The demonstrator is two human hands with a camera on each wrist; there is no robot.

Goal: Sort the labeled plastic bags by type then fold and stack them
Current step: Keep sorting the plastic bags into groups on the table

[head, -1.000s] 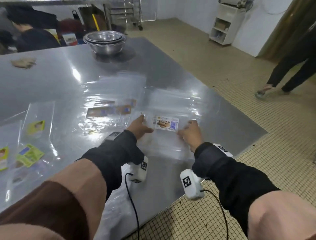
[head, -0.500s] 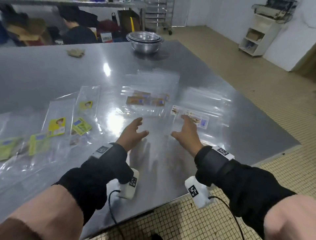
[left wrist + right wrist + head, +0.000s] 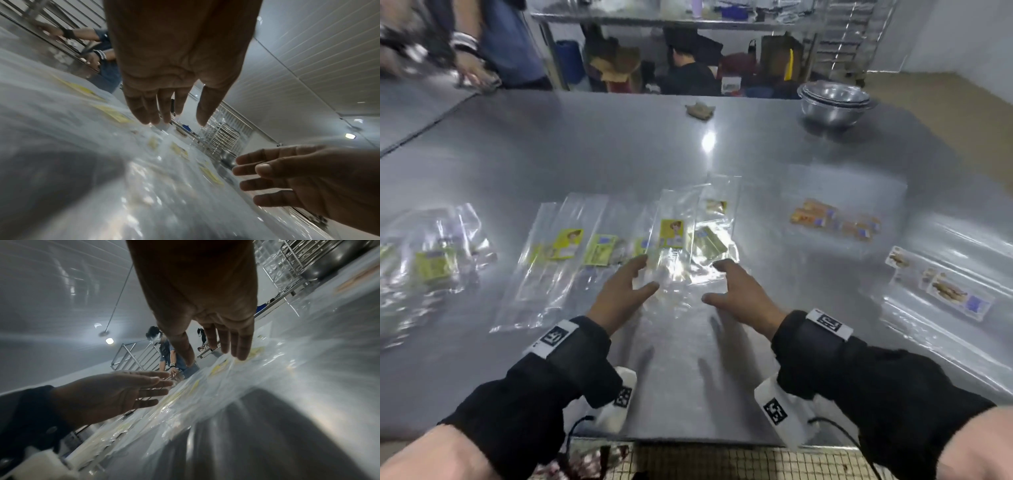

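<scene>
Clear plastic bags with yellow-green labels lie spread across the middle of the steel table. More of them lie in a loose heap at the far left. Bags with orange labels sit right of centre, and a stack with white fish labels lies at the right edge. My left hand and right hand hover open, palms down, just above the near end of the middle bags, holding nothing. The wrist views show straight fingers above the plastic.
Nested steel bowls stand at the far right of the table. A small crumpled brown thing lies at the far middle. People work beyond the table near shelving. The table's front edge is just under my wrists.
Both hands left the white-labelled bags at the right and moved left over the yellow-labelled bags. My view swung left with them.
</scene>
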